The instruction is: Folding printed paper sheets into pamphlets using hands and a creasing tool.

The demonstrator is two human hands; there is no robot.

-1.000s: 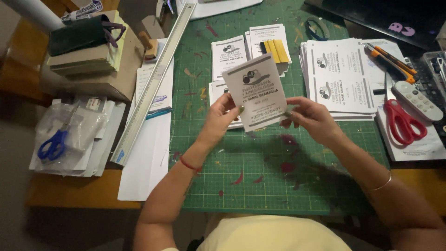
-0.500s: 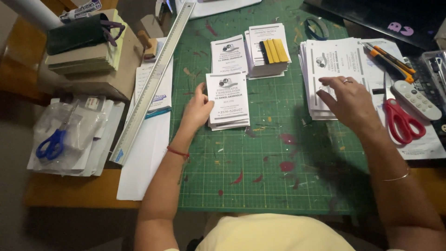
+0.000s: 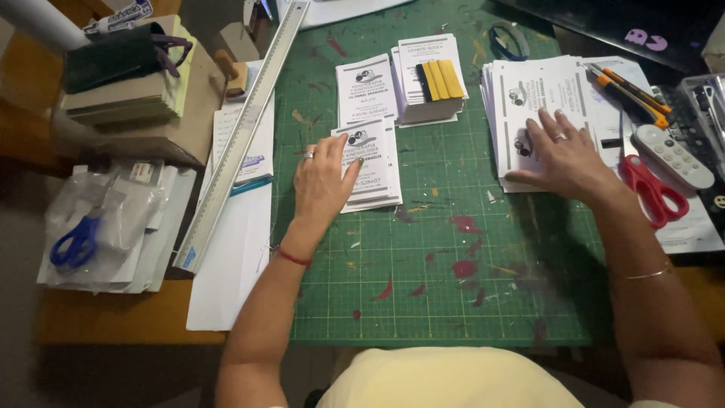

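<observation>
the left hand (image 3: 323, 181) lies flat, fingers (image 3: 332, 151) spread and gripping nothing, on the left edge of a small stack of cut leaflets (image 3: 374, 162) sitting on the green cutting mat (image 3: 445, 302); the right hand (image 3: 563, 155) rests the same way, fingers (image 3: 545, 127) open and pressing down on a taller stack of uncut sheets (image 3: 529, 98), palm hanging over its near edge.

near of both sets of fingers the mat is bare but paint-stained, the widest open room for moving; between the two hands a strip of mat is free as well.

likely trouble: the small stack is already fanned at its bottom, so a sideways push from the left fingers could skew it further; the right stack is loose at its near corner and a drag of the palm could slide top sheets off.

just right of the right fingers lie red scissors (image 3: 651, 189), a remote (image 3: 672, 155) and an orange knife (image 3: 627, 91), close enough to be knocked; left of the left fingers a long metal ruler (image 3: 242, 136) runs away at a slant; beyond the fingers sit two more leaflet piles (image 3: 400, 83), one bearing yellow strips (image 3: 442, 79).
</observation>
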